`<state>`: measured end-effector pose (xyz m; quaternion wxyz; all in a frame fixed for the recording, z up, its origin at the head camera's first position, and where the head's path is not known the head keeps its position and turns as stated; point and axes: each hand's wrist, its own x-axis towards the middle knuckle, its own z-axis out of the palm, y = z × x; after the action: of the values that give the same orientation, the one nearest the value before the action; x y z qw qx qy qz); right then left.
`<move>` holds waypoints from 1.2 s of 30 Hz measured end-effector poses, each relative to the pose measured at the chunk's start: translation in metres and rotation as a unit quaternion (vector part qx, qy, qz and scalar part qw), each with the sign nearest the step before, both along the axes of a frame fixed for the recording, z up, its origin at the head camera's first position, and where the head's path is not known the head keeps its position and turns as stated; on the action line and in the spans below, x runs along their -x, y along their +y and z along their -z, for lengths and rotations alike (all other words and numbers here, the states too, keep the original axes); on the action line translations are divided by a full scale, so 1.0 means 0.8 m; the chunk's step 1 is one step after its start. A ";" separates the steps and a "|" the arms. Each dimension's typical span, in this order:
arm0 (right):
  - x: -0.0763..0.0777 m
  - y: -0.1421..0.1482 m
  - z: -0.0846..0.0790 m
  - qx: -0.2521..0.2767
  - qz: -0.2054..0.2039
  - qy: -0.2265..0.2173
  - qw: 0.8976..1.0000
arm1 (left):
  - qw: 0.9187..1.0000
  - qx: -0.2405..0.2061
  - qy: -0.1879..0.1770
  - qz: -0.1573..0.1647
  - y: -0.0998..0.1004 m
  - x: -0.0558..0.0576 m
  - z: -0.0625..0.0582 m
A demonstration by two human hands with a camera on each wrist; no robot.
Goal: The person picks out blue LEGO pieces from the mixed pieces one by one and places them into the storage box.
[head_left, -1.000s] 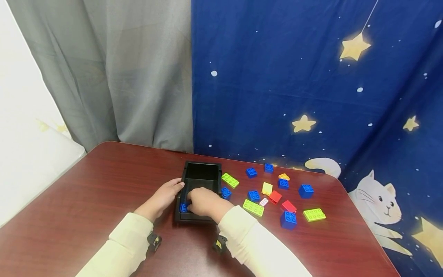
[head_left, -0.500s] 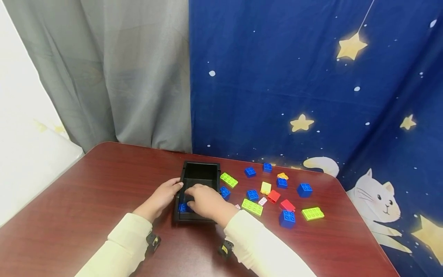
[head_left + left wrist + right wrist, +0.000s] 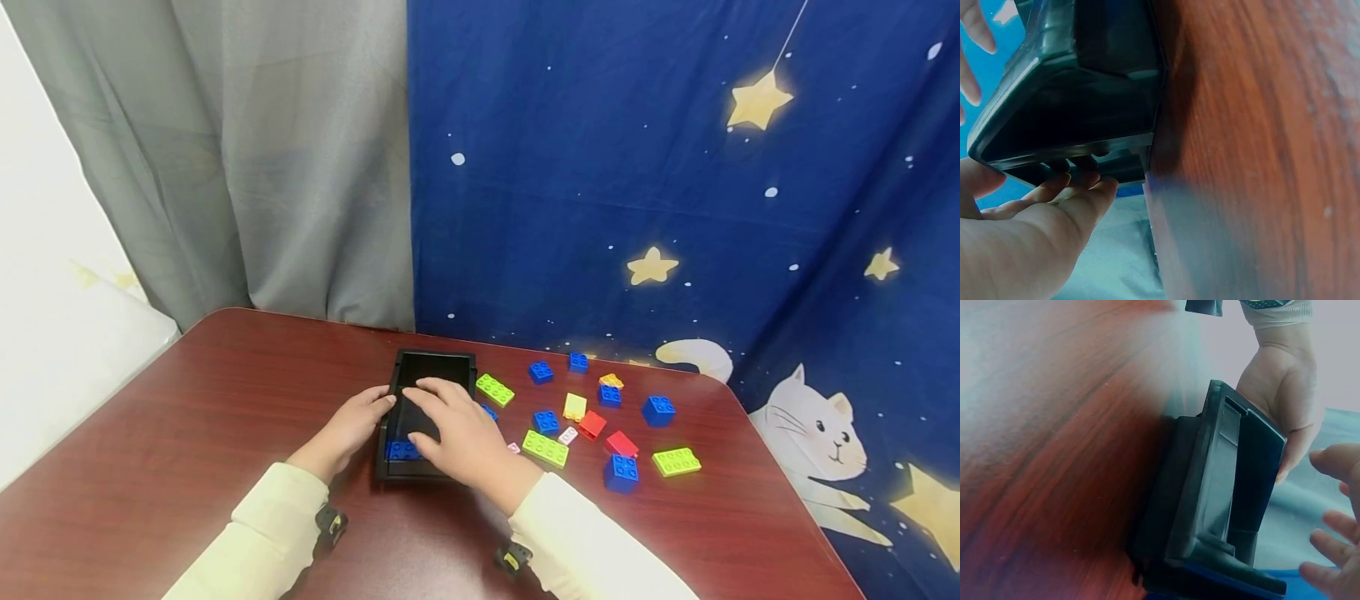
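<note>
A black bin [image 3: 435, 365] stands on the table. My left hand [image 3: 351, 432] holds its left side, thumb at the rim; in the left wrist view the other fingers [image 3: 1088, 194] curl under the bin's rim [image 3: 1041, 150]. My right hand [image 3: 472, 437] is over the bin with its fingers apart and no object visible between them. Blue toy bricks [image 3: 402, 451] lie inside the bin at the near left corner, and the right hand hides part of the interior. In the right wrist view, the right fingers [image 3: 1332, 547] are spread beside the bin's opening.
Loose bricks lie right of the bin: a lime one [image 3: 495, 389] by its far right side, another lime one [image 3: 545, 448], red ones [image 3: 622, 444], a large blue one [image 3: 621, 472], a yellow one [image 3: 575, 407] and others. A curtain [image 3: 525, 167] hangs behind the table [image 3: 262, 375].
My right hand has lifted from low in the bin near the blue bricks, and its fingers have spread. The blue bricks there are now more exposed. My left hand stays on the bin.
</note>
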<state>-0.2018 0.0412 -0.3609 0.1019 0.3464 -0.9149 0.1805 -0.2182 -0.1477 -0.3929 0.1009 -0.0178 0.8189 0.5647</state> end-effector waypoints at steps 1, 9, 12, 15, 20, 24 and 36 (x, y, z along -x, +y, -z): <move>-0.001 0.002 0.001 0.007 0.001 0.006 1.000 | 1.000 0.000 0.001 -0.001 0.000 0.000 0.000; -0.005 0.024 0.006 0.050 0.009 0.024 0.998 | 1.000 0.008 0.002 -0.006 0.000 0.000 0.002; -0.006 0.032 0.008 0.063 0.013 0.026 0.998 | 1.000 0.004 0.003 -0.006 0.000 0.000 0.003; -0.007 0.040 0.009 0.073 0.017 0.024 0.997 | 1.000 0.001 0.002 -0.004 0.000 0.000 0.003; -0.007 0.052 0.012 0.081 0.023 0.032 0.996 | 1.000 0.000 0.002 -0.003 0.000 -0.001 0.004; -0.007 0.061 0.015 0.092 0.033 0.032 0.995 | 1.000 0.001 0.003 -0.003 0.000 -0.001 0.003; -0.013 0.090 0.016 0.094 0.085 0.029 0.992 | 1.000 0.001 0.004 -0.005 0.001 -0.001 0.002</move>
<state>-0.1910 0.1131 -0.3735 0.1751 0.2611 -0.9169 0.2459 -0.2171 -0.1472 -0.3948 0.0952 -0.0197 0.8199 0.5641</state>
